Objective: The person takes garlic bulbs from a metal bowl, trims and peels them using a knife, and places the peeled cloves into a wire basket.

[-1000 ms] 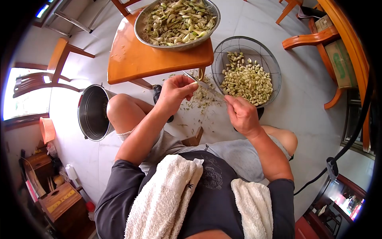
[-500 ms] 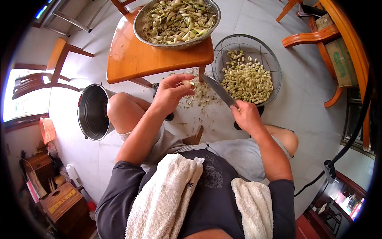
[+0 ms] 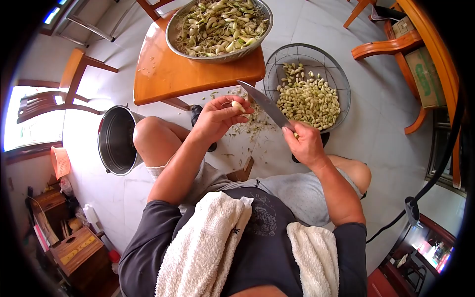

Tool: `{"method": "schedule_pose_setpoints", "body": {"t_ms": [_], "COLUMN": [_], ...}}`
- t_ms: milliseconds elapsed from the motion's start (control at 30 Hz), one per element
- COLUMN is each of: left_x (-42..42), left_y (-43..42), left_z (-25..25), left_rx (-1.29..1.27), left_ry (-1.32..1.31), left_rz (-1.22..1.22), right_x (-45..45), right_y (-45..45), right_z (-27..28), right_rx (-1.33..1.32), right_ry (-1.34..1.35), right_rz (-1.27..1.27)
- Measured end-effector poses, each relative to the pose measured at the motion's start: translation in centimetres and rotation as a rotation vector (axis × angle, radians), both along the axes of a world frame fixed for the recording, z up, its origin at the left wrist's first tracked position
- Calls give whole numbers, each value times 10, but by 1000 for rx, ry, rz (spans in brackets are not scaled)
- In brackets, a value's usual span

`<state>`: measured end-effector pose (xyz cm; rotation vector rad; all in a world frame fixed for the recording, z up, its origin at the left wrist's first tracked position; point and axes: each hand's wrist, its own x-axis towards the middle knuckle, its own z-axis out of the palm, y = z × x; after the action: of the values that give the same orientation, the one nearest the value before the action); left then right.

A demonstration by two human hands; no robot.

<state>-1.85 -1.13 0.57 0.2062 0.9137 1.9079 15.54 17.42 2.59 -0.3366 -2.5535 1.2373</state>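
My left hand [image 3: 217, 118] pinches a small pale bulb [image 3: 238, 106] with thin roots, its kind like a shallot or small onion. My right hand [image 3: 308, 143] is closed round the handle of a knife [image 3: 267, 105], whose broad blade points up and left, its tip just beyond the bulb and apart from it. Past my hands, a metal colander [image 3: 217, 58] on the chair holds many untrimmed bulbs with roots and stems. To the right, a round wire basket [image 3: 346, 94] on the floor holds many trimmed bulbs [image 3: 309, 101].
The wooden chair [image 3: 198, 79] stands in front of me, trimmings [image 3: 252, 123] scattered on the floor beside it. A metal bucket [image 3: 105, 141] sits by my left knee. Wooden furniture [image 3: 435, 44] lines the right side, and a black cable [image 3: 440, 168] hangs there.
The bulb has turned in my left fingers and now shows more fully, with its roots visible. The knife blade has swung slightly left and up, its tip farther from the chair leg.
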Motion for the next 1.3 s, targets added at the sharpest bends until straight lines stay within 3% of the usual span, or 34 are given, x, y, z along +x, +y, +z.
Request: {"method": "schedule_pose_setpoints", "body": {"t_ms": [133, 333, 733, 1300], "left_x": [1, -2, 1, 12], "left_y": [0, -1, -3, -2], "left_z": [0, -24, -30, -29], "left_rx": [-56, -234, -85, -154], "left_ry": [75, 388, 64, 82], "left_rz": [-5, 73, 88, 48], "right_x": [1, 1, 3, 4], "right_y": [-2, -2, -4, -7], "right_z": [2, -1, 4, 4], "right_rx": [8, 193, 412, 473], "right_ry": [15, 128, 102, 89], "right_rz": [-4, 66, 140, 123]}}
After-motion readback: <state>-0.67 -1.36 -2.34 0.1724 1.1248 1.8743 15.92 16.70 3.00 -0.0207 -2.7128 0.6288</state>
